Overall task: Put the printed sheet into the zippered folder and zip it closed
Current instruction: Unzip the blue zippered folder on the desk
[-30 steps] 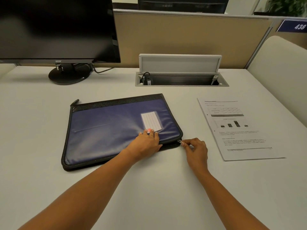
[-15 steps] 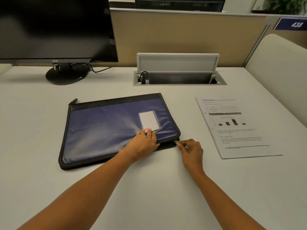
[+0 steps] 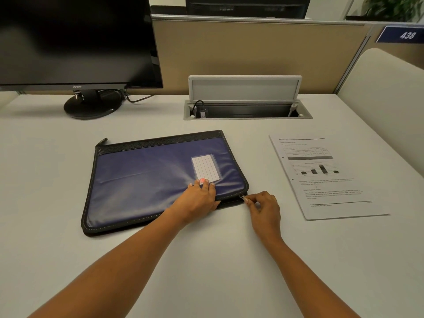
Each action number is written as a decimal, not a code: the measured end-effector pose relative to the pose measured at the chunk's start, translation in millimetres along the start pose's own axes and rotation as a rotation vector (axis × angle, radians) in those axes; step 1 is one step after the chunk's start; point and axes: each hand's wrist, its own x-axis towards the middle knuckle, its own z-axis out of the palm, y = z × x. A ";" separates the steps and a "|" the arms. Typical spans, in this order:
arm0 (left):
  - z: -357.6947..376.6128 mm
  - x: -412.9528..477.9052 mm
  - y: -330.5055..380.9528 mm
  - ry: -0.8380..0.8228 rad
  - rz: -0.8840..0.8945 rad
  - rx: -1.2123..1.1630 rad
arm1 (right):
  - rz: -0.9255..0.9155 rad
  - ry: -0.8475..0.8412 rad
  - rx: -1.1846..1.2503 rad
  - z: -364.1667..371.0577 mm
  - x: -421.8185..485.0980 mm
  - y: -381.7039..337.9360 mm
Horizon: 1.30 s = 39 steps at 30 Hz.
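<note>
the zippered folder (image 3: 149, 180) lies flat in the middle of the tabletop (image 3: 206, 271), long axis left to right, with its zipper pull (image 3: 242, 197) at the near right corner. the right hand (image 3: 263, 210) pinches this pull with curled fingers, and the left hand (image 3: 199, 198) presses straight fingers on the cover just beside it. the printed sheet (image 3: 325, 177) lies apart toward the right edge, nearer to the right hand.

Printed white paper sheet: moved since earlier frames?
No. The printed white paper sheet still lies at the same offset from the grey recessed cable box.
</note>
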 end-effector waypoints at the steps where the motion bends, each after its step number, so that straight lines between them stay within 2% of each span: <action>1: 0.3 0.2 0.0 -0.001 0.001 0.005 | 0.001 0.004 0.000 0.4 -0.4 -0.4; 10: 0.9 -1.4 -0.8 0.018 0.016 0.034 | 0.092 0.060 0.096 11.2 -8.2 -5.1; 17: 1.3 -2.0 -0.8 0.033 0.011 0.025 | 0.060 0.081 0.103 13.2 -12.5 -5.3; 29: 5.7 -3.4 -4.4 0.060 0.012 0.031 | -0.034 0.012 0.099 10.6 -13.4 -5.4; 39: 1.4 -5.5 -6.5 0.066 -0.013 -0.033 | -0.035 0.027 0.065 13.1 -12.4 -4.1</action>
